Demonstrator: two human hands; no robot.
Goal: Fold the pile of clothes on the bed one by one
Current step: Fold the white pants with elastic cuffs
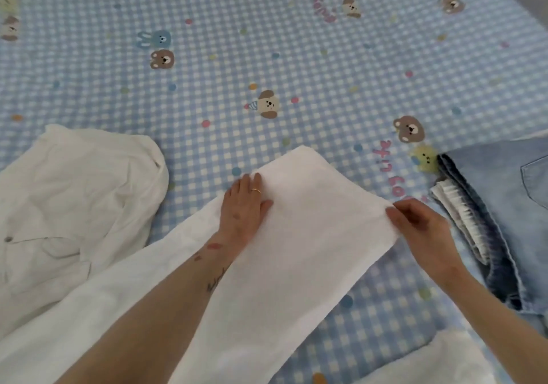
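A long white garment [296,235] lies stretched across the bed in front of me, its far end folded over. My left hand [244,205] rests flat on it near the left edge, fingers straight, a ring on one finger. My right hand [415,223] pinches the garment's right corner between thumb and fingers. A crumpled white garment with a button [74,200] lies at the left. Folded light-blue denim [504,205] is stacked at the right.
The bed carries a blue-and-white checked sheet [267,42] printed with bears and dots. A folded white item with ribbed edge [462,217] sits tucked in the denim stack. More white fabric [430,363] lies at the bottom right.
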